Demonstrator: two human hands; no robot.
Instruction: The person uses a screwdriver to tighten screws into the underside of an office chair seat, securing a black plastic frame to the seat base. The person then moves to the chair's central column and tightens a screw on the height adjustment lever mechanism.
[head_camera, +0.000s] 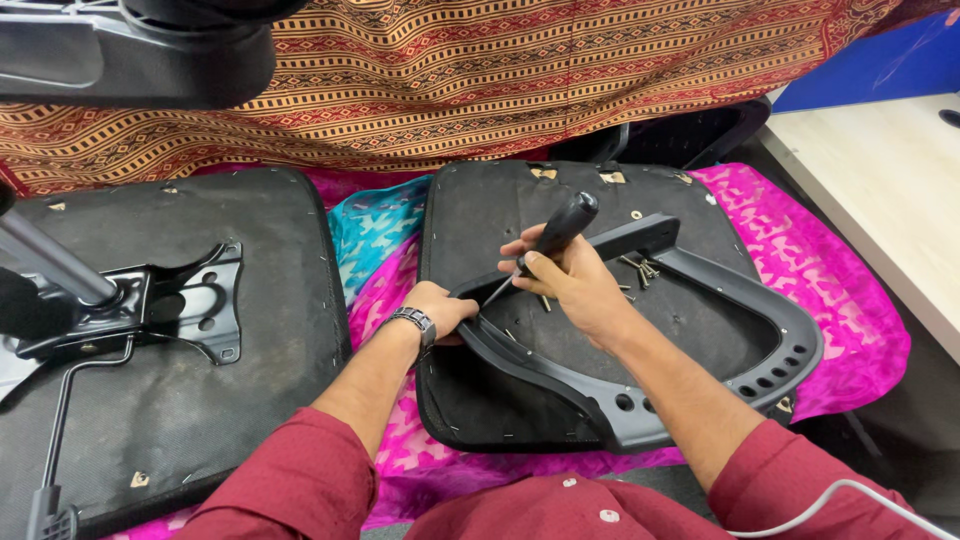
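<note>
1. While an upturned chair seat with a metal mechanism (150, 300) lies at left, the left hand (440, 310) clasps the black armrest frame (700, 330).
2. The right hand (570, 280) grips a black-handled screwdriver (550, 240), tip at the frame.
3. Loose screws (640, 268) lie on the second seat base (520, 200).

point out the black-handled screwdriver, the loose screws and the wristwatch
black-handled screwdriver (566, 222), head view, on its handle
loose metal screws (638, 268), head view, on the pile's middle
dark metal wristwatch (413, 321), head view, on its band

Screwdriver (545, 245) tip hidden behind armrest (700, 330); left hand (440, 310) fingertips under it; left seat (160, 340) cropped.
</note>
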